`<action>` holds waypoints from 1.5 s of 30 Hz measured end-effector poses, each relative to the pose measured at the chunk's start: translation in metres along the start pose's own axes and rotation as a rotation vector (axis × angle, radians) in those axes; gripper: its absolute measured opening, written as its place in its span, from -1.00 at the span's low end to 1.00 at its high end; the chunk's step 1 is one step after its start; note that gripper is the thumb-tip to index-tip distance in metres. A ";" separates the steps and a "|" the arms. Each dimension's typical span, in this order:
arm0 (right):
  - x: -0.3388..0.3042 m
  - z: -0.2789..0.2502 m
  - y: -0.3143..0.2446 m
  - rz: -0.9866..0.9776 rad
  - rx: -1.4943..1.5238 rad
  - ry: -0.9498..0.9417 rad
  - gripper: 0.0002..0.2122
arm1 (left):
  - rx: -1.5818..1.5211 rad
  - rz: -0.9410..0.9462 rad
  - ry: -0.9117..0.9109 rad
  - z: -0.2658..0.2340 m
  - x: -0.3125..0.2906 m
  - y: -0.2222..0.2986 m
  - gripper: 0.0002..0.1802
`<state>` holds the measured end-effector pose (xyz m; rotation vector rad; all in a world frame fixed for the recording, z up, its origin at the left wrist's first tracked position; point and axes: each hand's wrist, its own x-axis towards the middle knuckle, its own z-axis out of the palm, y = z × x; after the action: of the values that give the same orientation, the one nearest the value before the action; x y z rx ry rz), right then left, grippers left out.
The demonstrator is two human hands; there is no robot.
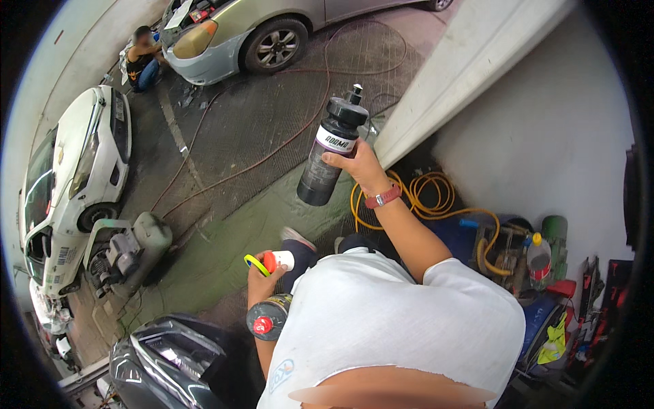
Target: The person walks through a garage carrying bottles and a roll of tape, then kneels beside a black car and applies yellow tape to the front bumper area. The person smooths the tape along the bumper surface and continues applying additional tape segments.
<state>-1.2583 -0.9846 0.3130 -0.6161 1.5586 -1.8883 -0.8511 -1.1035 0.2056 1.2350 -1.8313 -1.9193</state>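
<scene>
My right hand, with a red wristband, grips a dark squeeze bottle with a black pull-up cap and a pale label band. The bottle is held out ahead of me, tilted slightly, its top up and to the right. Closed near my body, my left hand holds a small white container with a red part at one end. A yellow-green ring-shaped thing sticks out of the same hand. Between my left forearm and my shirt rests a dark bottle with a red cap.
A person crouches by a silver car at the far left. A white car, an air compressor and a dark motorcycle stand to my left. Red hose crosses the floor; coiled yellow hose lies right, by a white pillar.
</scene>
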 end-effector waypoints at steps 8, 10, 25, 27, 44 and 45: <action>0.152 -0.003 0.003 -0.287 -0.176 0.333 -0.28 | 0.117 0.129 -0.222 -0.042 0.243 0.077 -0.27; 0.183 0.003 -0.003 -0.290 -0.265 0.532 -0.27 | 0.209 0.127 -0.284 -0.060 0.296 0.116 -0.25; 0.418 -0.052 -0.025 -0.153 -0.021 0.688 -0.43 | 0.422 -0.041 -0.583 -0.026 0.603 0.280 -0.26; 0.466 -0.080 -0.018 -0.100 0.317 0.711 -0.41 | 0.447 -0.034 -0.568 -0.005 0.648 0.295 -0.26; 0.644 -0.277 -0.104 -0.250 0.172 0.752 -0.45 | 0.626 0.127 -0.714 0.243 0.850 0.503 -0.28; 0.644 -0.282 -0.104 -0.220 0.190 0.786 -0.45 | 0.638 0.135 -0.733 0.255 0.860 0.510 -0.28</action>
<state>-1.9244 -1.2302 0.3419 0.0776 1.7696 -2.5990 -1.7569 -1.5926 0.2773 0.4856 -2.9678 -1.9164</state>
